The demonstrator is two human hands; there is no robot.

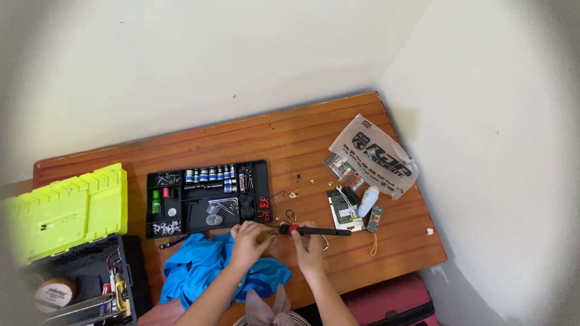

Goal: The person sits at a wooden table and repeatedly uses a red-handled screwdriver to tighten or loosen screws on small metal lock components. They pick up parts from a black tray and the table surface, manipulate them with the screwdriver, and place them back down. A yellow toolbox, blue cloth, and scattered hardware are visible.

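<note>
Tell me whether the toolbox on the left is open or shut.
Open. The toolbox has its yellow-green lid swung back, exposing tools inside the black base.

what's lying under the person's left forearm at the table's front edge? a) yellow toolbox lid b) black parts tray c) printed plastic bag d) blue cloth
d: the left hand and its forearm pass over the crumpled blue cloth at the front of the wooden table, near the right hand holding the black and red tool.
</note>
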